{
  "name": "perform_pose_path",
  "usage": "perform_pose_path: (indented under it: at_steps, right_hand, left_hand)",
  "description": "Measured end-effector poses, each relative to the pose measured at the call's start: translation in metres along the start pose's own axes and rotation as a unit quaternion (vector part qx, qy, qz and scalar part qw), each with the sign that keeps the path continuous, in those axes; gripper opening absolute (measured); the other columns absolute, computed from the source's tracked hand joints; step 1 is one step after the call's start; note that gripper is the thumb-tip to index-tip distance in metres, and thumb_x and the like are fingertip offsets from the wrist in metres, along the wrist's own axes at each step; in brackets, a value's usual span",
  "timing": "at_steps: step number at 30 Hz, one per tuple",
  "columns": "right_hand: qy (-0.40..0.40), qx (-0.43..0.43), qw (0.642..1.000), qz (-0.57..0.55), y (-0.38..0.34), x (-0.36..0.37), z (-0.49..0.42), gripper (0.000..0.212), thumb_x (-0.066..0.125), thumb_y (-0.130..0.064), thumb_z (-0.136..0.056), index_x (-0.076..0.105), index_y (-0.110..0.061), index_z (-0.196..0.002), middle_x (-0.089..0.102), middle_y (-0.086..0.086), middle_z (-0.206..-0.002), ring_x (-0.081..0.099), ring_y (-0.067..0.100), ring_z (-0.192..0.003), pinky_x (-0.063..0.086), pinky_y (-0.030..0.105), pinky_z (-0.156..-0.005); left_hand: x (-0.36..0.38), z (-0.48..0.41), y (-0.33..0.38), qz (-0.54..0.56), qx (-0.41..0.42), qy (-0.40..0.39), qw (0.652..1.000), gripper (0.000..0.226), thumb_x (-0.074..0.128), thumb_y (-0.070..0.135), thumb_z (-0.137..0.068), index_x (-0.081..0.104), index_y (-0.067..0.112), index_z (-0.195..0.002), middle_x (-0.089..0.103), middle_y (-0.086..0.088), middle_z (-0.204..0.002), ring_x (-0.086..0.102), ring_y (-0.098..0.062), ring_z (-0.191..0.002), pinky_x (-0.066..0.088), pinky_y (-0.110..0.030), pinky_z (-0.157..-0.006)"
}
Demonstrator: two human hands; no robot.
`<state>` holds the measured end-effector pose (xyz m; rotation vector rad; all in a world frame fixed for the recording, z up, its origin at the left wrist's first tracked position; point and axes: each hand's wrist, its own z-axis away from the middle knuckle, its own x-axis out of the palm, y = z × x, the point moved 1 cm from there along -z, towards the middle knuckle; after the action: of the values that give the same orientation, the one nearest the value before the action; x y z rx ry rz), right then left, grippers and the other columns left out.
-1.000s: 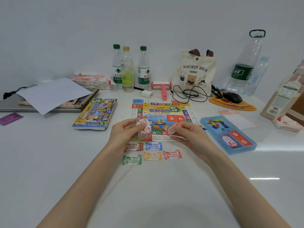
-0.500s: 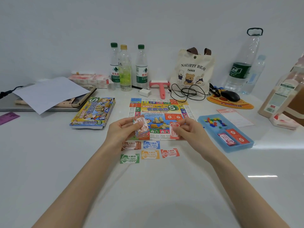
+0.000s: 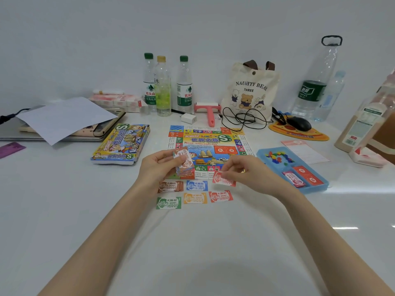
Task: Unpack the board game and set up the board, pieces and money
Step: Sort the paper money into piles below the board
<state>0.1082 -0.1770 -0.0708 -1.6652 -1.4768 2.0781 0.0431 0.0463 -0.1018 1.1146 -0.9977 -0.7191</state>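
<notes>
The colourful game board (image 3: 210, 146) lies flat on the white table, with the game box (image 3: 121, 143) to its left. My left hand (image 3: 158, 167) grips a stack of play money (image 3: 184, 162) over the board's near edge. My right hand (image 3: 245, 171) pinches a single red banknote (image 3: 224, 180), held low just right of the blue note (image 3: 196, 185). Sorted notes lie in front of the board: brown (image 3: 170, 186), green (image 3: 168, 203), orange (image 3: 195, 198) and red (image 3: 220, 196). A blue tray (image 3: 316, 186) on the right holds small coloured pieces and red card packs.
Three drink bottles (image 3: 163, 86), a pink roller (image 3: 208, 110), a charger with black cable (image 3: 241, 119) and a bear tote bag (image 3: 250, 90) stand behind the board. A mouse on a mat (image 3: 299, 124) and large bottles sit far right. Paper over a laptop (image 3: 62, 118) lies left.
My right hand has drawn one red note off the stack and carried it down and to the right, toward the row of sorted notes. My left hand stays holding the stack.
</notes>
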Motion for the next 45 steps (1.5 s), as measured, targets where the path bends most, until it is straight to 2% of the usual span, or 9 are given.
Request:
perform_pose_path:
  at_steps: [8,12,17,24,29,35,39,42,45]
  right_hand:
    - [-0.113,0.032,0.991,0.059,0.002,0.006,-0.006,0.006,0.068,-0.025,-0.088,0.074,-0.026,-0.088,0.069,-0.015,-0.084,0.056,-0.008,-0.069,0.042,0.009,-0.061]
    - [-0.124,0.048,0.989,0.061,0.002,0.009,-0.007,0.011,0.069,-0.026,-0.088,0.075,-0.02,-0.094,0.07,-0.013,-0.082,0.058,-0.007,-0.067,0.045,0.009,-0.063]
    - [-0.107,0.052,0.99,0.08,0.004,0.013,-0.005,0.002,0.073,-0.025,-0.084,0.073,-0.022,-0.084,0.065,-0.02,-0.061,0.057,-0.01,-0.057,0.039,0.005,-0.054]
    - [-0.093,0.042,0.99,0.095,0.002,0.015,-0.003,0.003,0.075,-0.025,-0.082,0.073,-0.023,-0.08,0.063,-0.024,-0.055,0.057,-0.009,-0.056,0.037,0.004,-0.052]
    - [-0.079,0.032,0.991,0.106,0.003,0.016,-0.001,0.008,0.078,-0.032,-0.078,0.073,-0.026,-0.078,0.068,-0.017,-0.064,0.06,-0.006,-0.061,0.039,0.007,-0.055]
    - [-0.068,0.033,0.988,0.137,0.004,0.019,-0.004,0.018,0.081,-0.041,-0.071,0.071,-0.027,-0.074,0.069,-0.013,-0.066,0.062,-0.002,-0.065,0.048,0.023,-0.066]
    - [-0.029,0.013,0.984,0.174,0.0,0.017,0.003,0.025,0.081,-0.048,-0.068,0.069,-0.03,-0.08,0.067,-0.015,-0.078,0.059,0.0,-0.082,0.05,0.028,-0.074]
    - [0.033,-0.045,0.974,0.222,-0.005,0.015,0.015,0.018,0.074,-0.046,-0.078,0.069,-0.035,-0.091,0.064,-0.019,-0.096,0.048,0.003,-0.097,0.044,0.028,-0.078]
    - [0.053,-0.098,0.959,0.261,-0.006,0.02,0.032,0.015,0.063,-0.031,-0.091,0.073,-0.035,-0.102,0.069,-0.018,-0.1,0.051,0.012,-0.098,0.044,0.031,-0.08]
  left_hand:
    - [-0.001,0.0,0.0,0.002,0.004,-0.005,1.0,0.03,0.076,0.005,-0.075,0.067,0.005,-0.104,0.074,-0.013,-0.096,0.072,-0.027,-0.087,0.06,-0.033,-0.076]
    - [-0.001,-0.001,0.001,0.003,0.003,-0.002,1.0,0.028,0.076,0.004,-0.075,0.068,0.005,-0.102,0.075,-0.012,-0.095,0.073,-0.026,-0.086,0.06,-0.033,-0.075]
    - [-0.001,-0.001,0.001,-0.007,0.004,-0.002,1.0,0.029,0.077,0.006,-0.075,0.068,0.006,-0.103,0.075,-0.011,-0.095,0.073,-0.025,-0.086,0.06,-0.033,-0.076]
    - [-0.001,0.0,0.001,-0.01,0.005,-0.001,1.0,0.029,0.077,0.007,-0.075,0.068,0.006,-0.103,0.075,-0.012,-0.095,0.073,-0.025,-0.086,0.06,-0.032,-0.075]
    - [-0.001,0.0,0.001,-0.009,0.005,-0.001,1.0,0.029,0.076,0.006,-0.075,0.068,0.006,-0.103,0.075,-0.012,-0.096,0.073,-0.025,-0.086,0.06,-0.032,-0.075]
    - [-0.001,0.0,0.001,-0.018,0.001,0.002,1.0,0.033,0.077,0.008,-0.075,0.068,0.005,-0.107,0.074,-0.012,-0.097,0.073,-0.026,-0.088,0.06,-0.033,-0.076]
    - [-0.001,-0.001,0.001,-0.014,0.001,0.001,1.0,0.032,0.076,0.007,-0.075,0.068,0.005,-0.106,0.074,-0.013,-0.096,0.073,-0.026,-0.087,0.06,-0.032,-0.074]
    - [-0.002,-0.001,0.0,-0.017,0.0,0.0,1.0,0.031,0.077,0.007,-0.075,0.068,0.006,-0.105,0.075,-0.011,-0.095,0.073,-0.025,-0.086,0.06,-0.033,-0.075]
    - [-0.002,-0.003,-0.001,-0.015,0.002,0.002,1.0,0.031,0.077,0.007,-0.075,0.068,0.005,-0.105,0.075,-0.012,-0.095,0.073,-0.026,-0.086,0.06,-0.036,-0.078]
